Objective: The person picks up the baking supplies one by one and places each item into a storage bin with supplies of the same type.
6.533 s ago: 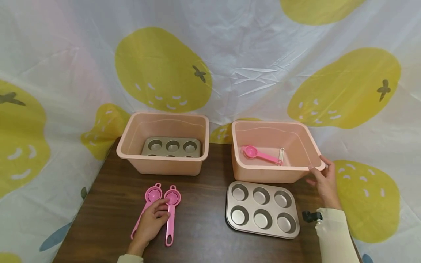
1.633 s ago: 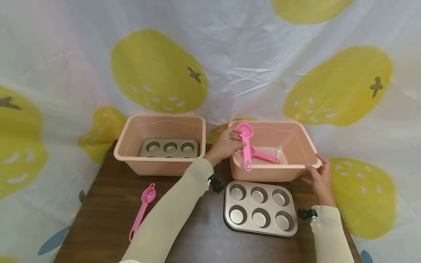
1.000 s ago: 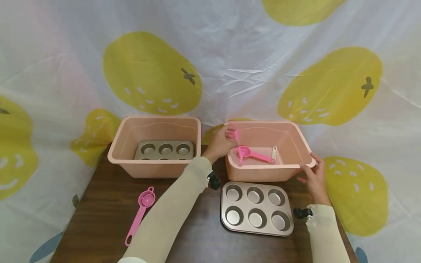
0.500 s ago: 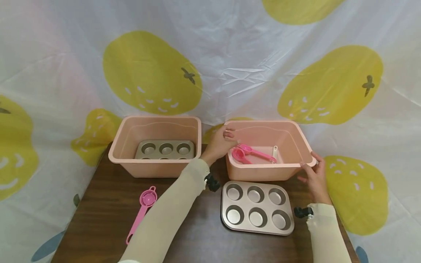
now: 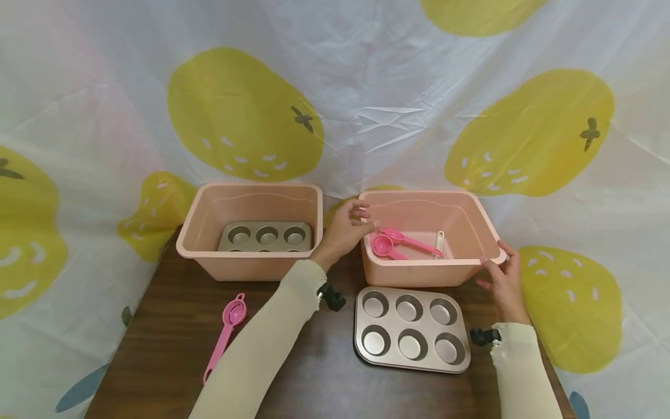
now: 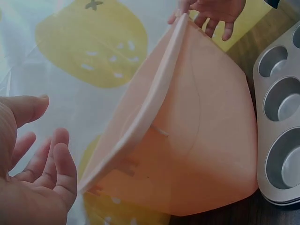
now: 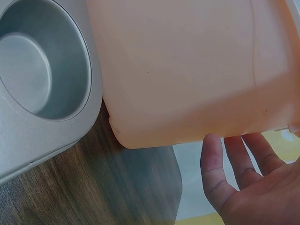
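Observation:
My left hand (image 5: 342,230) hovers at the left rim of the right pink plastic tub (image 5: 419,275), fingers relaxed and nothing in them. In the left wrist view that hand (image 6: 40,161) is apart from the tub wall. Inside this tub lie two pink egg separators, one at the front left (image 5: 384,247) and one behind it (image 5: 413,241), beside a slim cream-coloured handle (image 5: 439,241). My right hand (image 5: 505,285) holds the tub's front right corner, thumb and fingers at the rim. Another pink egg separator (image 5: 225,336) lies on the table, left of my left sleeve.
A second pink tub (image 5: 251,269) at the back left contains a muffin tin (image 5: 267,226). Another muffin tin (image 5: 413,329) lies in front of the right tub, close to its wall. Behind stands a lemon-patterned cloth (image 5: 377,87), and dark wood (image 5: 324,372) forms the table top.
My left hand has carried one egg separator from the table into the right tub, let it drop there and drawn back slightly. My right hand has stayed on the corner.

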The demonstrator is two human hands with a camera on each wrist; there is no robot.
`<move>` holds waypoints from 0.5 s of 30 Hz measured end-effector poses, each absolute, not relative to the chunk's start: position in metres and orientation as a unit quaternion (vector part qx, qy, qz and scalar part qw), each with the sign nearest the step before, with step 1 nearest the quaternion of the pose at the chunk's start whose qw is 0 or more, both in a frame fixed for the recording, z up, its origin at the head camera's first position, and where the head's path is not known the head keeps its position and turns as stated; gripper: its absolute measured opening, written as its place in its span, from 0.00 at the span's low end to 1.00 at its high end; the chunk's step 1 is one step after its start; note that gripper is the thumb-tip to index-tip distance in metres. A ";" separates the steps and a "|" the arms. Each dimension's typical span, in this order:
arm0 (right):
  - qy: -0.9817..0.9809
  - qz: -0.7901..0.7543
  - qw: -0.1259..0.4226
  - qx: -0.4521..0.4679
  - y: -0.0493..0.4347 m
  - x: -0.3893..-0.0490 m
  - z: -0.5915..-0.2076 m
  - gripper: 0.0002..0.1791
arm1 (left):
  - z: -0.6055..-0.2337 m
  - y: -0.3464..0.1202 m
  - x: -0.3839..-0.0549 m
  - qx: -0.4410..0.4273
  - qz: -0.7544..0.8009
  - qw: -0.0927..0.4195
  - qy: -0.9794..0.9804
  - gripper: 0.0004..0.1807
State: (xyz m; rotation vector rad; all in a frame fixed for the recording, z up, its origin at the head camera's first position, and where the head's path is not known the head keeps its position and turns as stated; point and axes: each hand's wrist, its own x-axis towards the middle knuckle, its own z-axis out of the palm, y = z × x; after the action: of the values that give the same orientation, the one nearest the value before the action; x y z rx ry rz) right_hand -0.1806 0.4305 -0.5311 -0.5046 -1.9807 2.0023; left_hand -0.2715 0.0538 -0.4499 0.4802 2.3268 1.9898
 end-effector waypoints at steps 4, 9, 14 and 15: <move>-0.690 0.689 0.138 -0.175 0.431 -0.180 -0.531 0.34 | -0.449 0.051 -0.267 0.158 0.648 0.022 0.744 0.29; -0.696 0.683 0.139 -0.175 0.431 -0.180 -0.531 0.36 | -0.447 0.047 -0.262 0.154 0.665 0.025 0.730 0.29; -0.689 0.690 0.144 -0.172 0.430 -0.181 -0.532 0.35 | -0.445 0.041 -0.256 0.145 0.685 0.031 0.714 0.28; -0.687 0.691 0.145 -0.171 0.430 -0.180 -0.532 0.35 | -0.445 0.039 -0.255 0.142 0.688 0.031 0.711 0.27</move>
State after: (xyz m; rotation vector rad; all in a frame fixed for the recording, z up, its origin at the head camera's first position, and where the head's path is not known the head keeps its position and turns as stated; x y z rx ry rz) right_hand -0.1804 0.4304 -0.5320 -0.4921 -1.9798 1.9920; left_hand -0.2547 0.0391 -0.4450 0.4387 2.1918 2.1187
